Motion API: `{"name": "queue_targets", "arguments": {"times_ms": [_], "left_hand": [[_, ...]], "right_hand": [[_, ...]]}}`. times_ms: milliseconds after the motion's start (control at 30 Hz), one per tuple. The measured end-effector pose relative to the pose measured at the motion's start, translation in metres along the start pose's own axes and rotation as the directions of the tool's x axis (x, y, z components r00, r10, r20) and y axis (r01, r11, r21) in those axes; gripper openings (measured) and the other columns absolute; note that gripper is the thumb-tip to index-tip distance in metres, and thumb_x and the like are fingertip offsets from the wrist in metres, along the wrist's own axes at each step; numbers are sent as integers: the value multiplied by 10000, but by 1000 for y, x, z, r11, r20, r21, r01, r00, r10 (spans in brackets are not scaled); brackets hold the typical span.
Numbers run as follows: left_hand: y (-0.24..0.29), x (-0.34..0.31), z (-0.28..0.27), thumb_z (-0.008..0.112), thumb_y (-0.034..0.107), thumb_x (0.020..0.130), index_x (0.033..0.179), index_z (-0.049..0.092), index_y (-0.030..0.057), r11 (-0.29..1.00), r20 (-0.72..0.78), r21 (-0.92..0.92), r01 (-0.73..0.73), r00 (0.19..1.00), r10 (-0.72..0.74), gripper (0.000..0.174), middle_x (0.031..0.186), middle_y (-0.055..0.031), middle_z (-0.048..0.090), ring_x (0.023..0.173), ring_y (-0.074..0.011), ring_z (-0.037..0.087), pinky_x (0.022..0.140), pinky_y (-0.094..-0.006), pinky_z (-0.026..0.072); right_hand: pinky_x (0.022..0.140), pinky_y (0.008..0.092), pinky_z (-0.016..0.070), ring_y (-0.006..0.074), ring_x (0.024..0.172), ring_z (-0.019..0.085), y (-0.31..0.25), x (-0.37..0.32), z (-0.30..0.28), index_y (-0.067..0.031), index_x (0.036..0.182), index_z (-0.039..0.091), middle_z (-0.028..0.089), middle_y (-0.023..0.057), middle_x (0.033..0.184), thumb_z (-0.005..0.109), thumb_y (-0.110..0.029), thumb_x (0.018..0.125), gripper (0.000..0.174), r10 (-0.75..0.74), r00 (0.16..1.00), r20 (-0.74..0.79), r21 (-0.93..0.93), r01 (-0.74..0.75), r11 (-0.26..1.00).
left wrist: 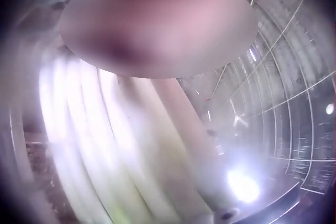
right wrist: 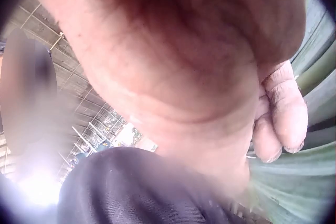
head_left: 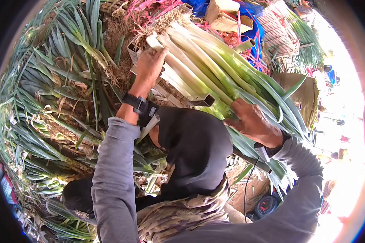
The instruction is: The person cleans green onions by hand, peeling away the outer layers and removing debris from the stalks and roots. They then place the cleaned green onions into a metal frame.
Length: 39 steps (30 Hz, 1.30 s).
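Observation:
A bundle of leeks point(head_left: 207, 67), white stalks and roots at the upper left and green leaves to the lower right, lies across a metal frame point(head_left: 202, 100). At the white end, my left hand point(head_left: 149, 67) has its fingers curled round the edge of the leek stalks. In the left wrist view, pale leek stalks point(left wrist: 94, 140) run below a blurred patch that hides the hand. My right hand point(head_left: 255, 121) grips the leeks where white turns to green, thumb low and fingers over the top. Its curled fingers point(right wrist: 286, 111) show against the leaves point(right wrist: 310, 171) in the right wrist view.
Many loose leeks point(head_left: 48, 93) with soil and dry leaves cover the ground on the left. Pink plastic string point(head_left: 150, 12) and blue plastic point(head_left: 253, 30) lie beyond the bundle, near a pale crate point(head_left: 278, 30). A black-clad knee point(head_left: 194, 141) is close below the frame.

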<state>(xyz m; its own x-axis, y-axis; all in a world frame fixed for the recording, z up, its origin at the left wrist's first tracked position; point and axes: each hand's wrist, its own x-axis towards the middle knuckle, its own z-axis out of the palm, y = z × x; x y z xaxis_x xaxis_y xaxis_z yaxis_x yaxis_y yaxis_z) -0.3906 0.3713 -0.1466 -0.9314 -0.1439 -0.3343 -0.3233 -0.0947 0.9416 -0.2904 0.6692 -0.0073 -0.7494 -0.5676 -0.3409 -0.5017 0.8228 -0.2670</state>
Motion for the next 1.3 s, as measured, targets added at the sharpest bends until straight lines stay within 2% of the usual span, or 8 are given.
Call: {"name": "queue_targets", "arguments": {"times_ms": [233,400,533,767,900,1033,1167,1300], "left_hand": [[-27,6,7,706,332,934,1049,676,-61,997,-90,-13,-81,993,79,410,890,-108,717,745,-150,633,673,-326,514],[-22,1,17,711,264,926,1148,685,-24,971,-122,-184,-153,984,132,365,1005,-66,728,867,-144,638,786,-329,515],[-22,7,10,725,301,915,1143,674,24,977,-32,-211,35,999,-43,362,911,-62,692,689,-146,661,610,-297,563],[-29,16,10,754,277,912,1154,614,44,956,3,-285,63,998,-65,364,885,-62,667,664,-165,657,578,-320,595],[-36,23,12,731,259,932,1152,616,50,940,52,-329,86,996,-73,325,927,-71,667,680,-179,672,585,-331,605],[-32,21,10,719,243,942,1174,615,48,950,42,-296,96,995,-87,321,927,-73,667,710,-184,676,601,-333,618],[-34,30,11,721,239,939,1195,620,45,938,41,-328,115,993,-108,337,943,-77,665,725,-193,679,603,-337,626],[-36,30,9,745,252,920,1170,660,61,941,28,-308,138,990,-136,326,935,-73,677,729,-190,675,634,-339,622]], "right_hand": [[756,530,490,448,897,623,1,7,9,8,1080,540,545,212,1016,756,-296,873,426,37,999,16,55,-38,998],[804,523,492,443,914,623,11,4,12,19,1103,554,569,227,1022,719,-381,900,478,73,997,20,45,-74,996],[863,437,506,368,991,626,11,-27,-29,30,1429,458,604,200,1131,789,-463,832,842,203,970,135,112,-219,969],[850,472,511,396,1053,646,-37,-161,-44,44,1404,411,532,228,1187,794,-608,740,1006,542,785,300,-387,-419,821],[721,448,533,313,1042,665,0,-207,-8,-37,1459,413,551,155,1204,830,-494,718,966,637,770,-13,-329,-605,725],[626,324,559,224,996,669,-44,-193,-25,-161,1434,507,571,96,1267,776,-303,816,689,75,978,-195,-357,-142,923],[596,301,564,173,823,684,-50,-195,12,-196,1392,552,575,83,1321,706,-168,804,608,5,983,184,-431,76,899],[592,323,557,189,740,670,-59,-192,36,-153,1367,557,561,98,1392,666,-139,799,578,0,983,185,-413,77,907]]}}
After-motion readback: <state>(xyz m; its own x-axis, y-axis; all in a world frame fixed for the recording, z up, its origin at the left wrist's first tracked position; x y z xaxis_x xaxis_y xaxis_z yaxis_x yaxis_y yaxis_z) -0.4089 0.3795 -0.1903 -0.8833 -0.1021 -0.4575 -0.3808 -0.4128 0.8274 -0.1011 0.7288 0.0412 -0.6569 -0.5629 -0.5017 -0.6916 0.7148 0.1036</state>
